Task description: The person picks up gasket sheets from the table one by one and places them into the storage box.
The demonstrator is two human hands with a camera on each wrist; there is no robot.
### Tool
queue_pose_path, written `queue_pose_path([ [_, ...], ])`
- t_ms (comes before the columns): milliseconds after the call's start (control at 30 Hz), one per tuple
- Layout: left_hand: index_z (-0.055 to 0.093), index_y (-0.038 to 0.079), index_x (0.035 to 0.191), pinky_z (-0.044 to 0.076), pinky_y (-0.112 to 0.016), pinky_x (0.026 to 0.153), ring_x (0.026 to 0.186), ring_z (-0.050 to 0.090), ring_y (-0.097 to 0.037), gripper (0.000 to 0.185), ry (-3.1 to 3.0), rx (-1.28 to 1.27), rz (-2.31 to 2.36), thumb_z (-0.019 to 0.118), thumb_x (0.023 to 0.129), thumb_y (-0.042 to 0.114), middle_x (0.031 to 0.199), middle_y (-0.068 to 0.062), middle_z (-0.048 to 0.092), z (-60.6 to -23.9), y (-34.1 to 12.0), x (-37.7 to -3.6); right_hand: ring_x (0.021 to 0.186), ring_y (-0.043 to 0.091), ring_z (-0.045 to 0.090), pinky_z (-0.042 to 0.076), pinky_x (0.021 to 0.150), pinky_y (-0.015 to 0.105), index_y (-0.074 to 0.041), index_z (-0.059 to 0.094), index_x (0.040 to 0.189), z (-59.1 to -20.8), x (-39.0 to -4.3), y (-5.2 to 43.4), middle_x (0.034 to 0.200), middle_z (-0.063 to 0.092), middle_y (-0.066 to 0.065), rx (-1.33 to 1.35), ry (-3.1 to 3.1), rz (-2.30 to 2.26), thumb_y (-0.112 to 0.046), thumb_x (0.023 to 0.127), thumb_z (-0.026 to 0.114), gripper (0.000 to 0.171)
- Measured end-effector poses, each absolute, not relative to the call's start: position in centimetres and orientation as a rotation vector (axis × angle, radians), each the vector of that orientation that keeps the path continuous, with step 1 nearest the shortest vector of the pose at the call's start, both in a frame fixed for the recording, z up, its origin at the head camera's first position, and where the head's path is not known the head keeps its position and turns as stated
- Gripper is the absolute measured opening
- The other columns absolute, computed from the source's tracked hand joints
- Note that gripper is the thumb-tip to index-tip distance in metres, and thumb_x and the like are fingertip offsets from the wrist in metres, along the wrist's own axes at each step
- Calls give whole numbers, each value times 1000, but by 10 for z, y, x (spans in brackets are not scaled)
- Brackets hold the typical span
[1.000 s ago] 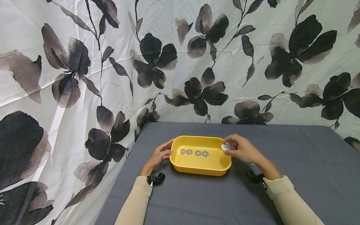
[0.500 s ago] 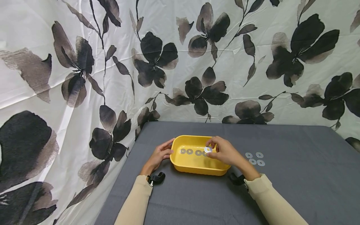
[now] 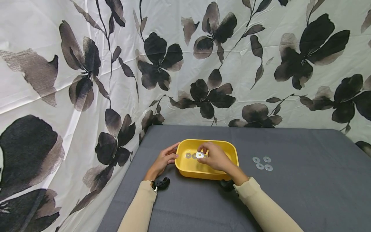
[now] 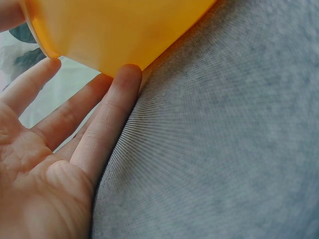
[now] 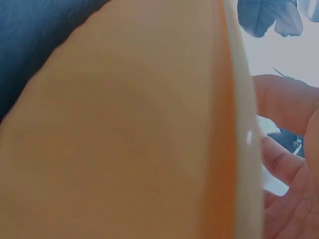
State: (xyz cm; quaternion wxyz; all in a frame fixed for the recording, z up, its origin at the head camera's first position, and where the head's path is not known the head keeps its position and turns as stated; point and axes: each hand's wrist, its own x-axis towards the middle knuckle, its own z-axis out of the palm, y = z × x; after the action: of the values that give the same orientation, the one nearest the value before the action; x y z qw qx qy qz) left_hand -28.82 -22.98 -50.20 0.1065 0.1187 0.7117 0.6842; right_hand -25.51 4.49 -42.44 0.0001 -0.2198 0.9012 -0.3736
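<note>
In the head view, my right hand [image 3: 215,157] is over the yellow tray [image 3: 208,174] and pinches a flat metal washer [image 3: 199,155] between thumb and fingers. Beneath it, several grey washers lie in a row on the tray floor; the leftmost washer [image 3: 188,155] shows fully, while the right ones are partly hidden by my hand. My left hand [image 3: 163,161] rests against the tray's left end. The left wrist view shows its extended fingers touching the outer wall [image 4: 129,35]. In the right wrist view, the tray wall [image 5: 119,124] covers most of the picture and hides the washer.
Several more washers [image 3: 260,166] lie on the grey cloth-covered table [image 3: 304,180], right of the tray. A white curtain [image 3: 179,106] with dark flowers hangs behind the table and along its left side.
My right hand has moved left with the pinched washer, from the tray's right rim to above the row. The washers on the table have come into sight. My left hand stays put.
</note>
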Motion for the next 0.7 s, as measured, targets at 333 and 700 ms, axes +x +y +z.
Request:
queue_pose_path([
  [333, 47, 20, 155, 60, -31, 89, 121, 65, -19, 62, 2096, 336, 2010, 63, 96, 12, 153, -18, 52, -502, -228, -289, 83, 18, 53, 45, 74, 32, -15, 71, 101, -433, -264, 21, 94, 61, 4, -642, 2837, -1148, -15, 81, 86, 26],
  [700, 44, 19, 157, 60, -32, 92, 130, 61, -27, 63, 2093, 350, 1999, 62, 97, 12, 156, -18, 49, -499, -228, -288, 80, 19, 54, 44, 69, 29, -13, 73, 99, -440, -273, 7, 91, 63, 4, -555, 2802, -1173, -15, 78, 88, 25],
])
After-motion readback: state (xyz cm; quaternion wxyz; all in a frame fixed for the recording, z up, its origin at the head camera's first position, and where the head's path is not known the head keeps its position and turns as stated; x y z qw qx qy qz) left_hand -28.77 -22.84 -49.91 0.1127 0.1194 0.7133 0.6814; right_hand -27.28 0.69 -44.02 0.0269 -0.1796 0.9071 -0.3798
